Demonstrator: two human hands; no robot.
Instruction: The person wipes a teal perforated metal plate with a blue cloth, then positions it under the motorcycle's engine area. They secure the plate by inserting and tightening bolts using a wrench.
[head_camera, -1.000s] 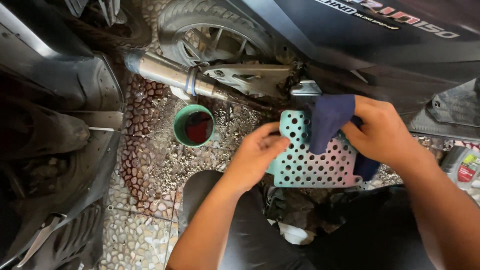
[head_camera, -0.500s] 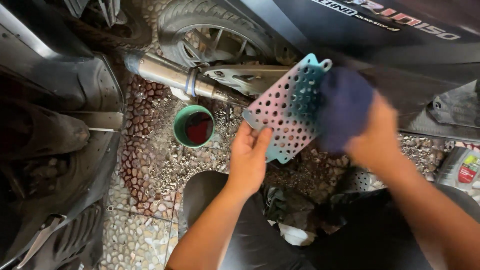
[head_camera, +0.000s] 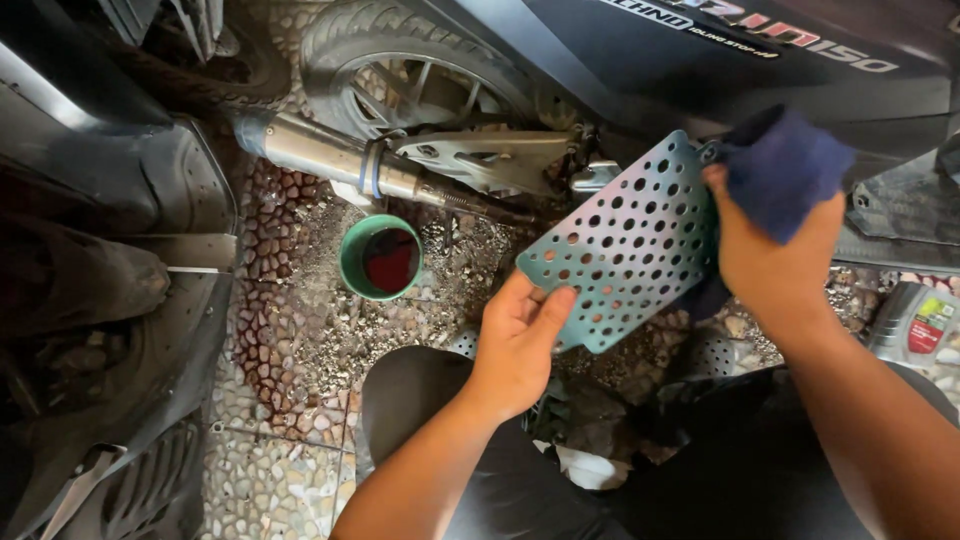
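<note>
A teal metal plate (head_camera: 628, 246) full of round holes is held up at a tilt over the pebbled ground. My left hand (head_camera: 520, 335) grips its lower left edge, thumb on the face of the plate. My right hand (head_camera: 775, 255) clutches a dark blue cloth (head_camera: 785, 170) and presses it against the plate's upper right edge. My knees and dark trousers (head_camera: 430, 400) sit below the plate.
A green cup (head_camera: 380, 258) of dark red liquid stands on the pebbles to the left. Behind are a motorcycle's rear wheel (head_camera: 400, 70), chrome exhaust pipe (head_camera: 320, 155) and dark bodywork (head_camera: 720, 60). A grey bottle (head_camera: 915, 325) lies at the right edge. Black plastic panels (head_camera: 110, 300) fill the left side.
The plate was lifted from my lap and tilted upward. My right hand with the cloth moved from the plate's face up to its upper right edge; my left hand shifted to the lower edge.
</note>
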